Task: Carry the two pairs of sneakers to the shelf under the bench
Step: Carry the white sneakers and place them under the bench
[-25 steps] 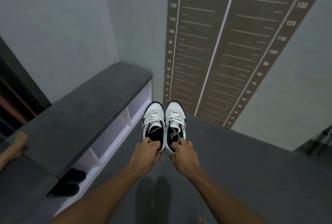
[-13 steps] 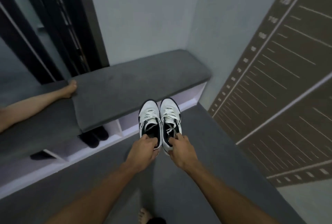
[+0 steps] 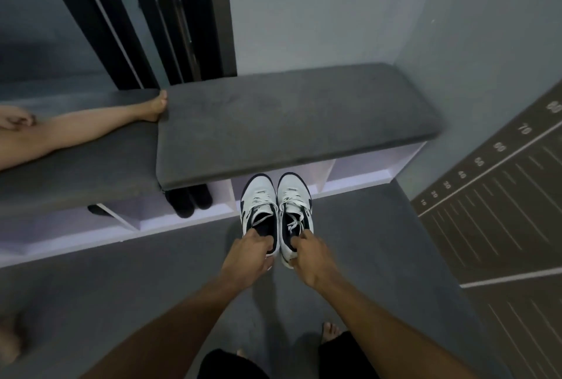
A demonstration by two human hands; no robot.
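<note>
Left hand (image 3: 248,257) fingers gripping left sneaker (image 3: 258,205), right hand (image 3: 310,257) fingers gripping right sneaker (image 3: 293,199), before white shelf (image 3: 359,170)

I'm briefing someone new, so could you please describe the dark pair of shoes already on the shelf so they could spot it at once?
Start at the grey bench cushion and look under its front edge to the white shelf. The dark pair of shoes stands one compartment left of the white sneakers being held, and it alone is all black.
</note>
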